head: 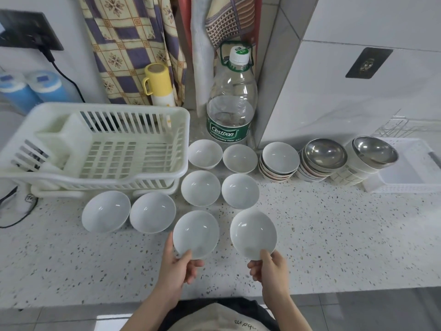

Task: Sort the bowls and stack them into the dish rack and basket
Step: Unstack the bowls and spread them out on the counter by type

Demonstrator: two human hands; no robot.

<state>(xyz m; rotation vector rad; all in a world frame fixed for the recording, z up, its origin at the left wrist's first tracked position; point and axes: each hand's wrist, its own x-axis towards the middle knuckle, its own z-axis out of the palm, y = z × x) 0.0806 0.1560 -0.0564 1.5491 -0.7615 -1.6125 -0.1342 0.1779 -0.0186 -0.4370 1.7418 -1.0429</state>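
Observation:
My left hand point(177, 266) pinches the near rim of a white bowl point(195, 231), thumb inside. My right hand point(269, 266) pinches the near rim of another white bowl point(253, 231). Several more white bowls stand singly on the counter: two at the left point(106, 210) point(152, 211) and others in the middle point(201, 187) point(239, 190). A stack of patterned bowls point(280, 161) and two stacks topped by steel bowls point(324, 154) point(374, 149) stand at the right. The white dish rack point(95, 142) is at the back left, the white basket point(410, 163) at the far right.
A large water bottle point(231, 96) and a yellow flask point(158, 84) stand at the back by a hanging cloth. Black cables point(19, 211) run along the left of the speckled counter point(334, 235). The counter's front edge lies just below my hands.

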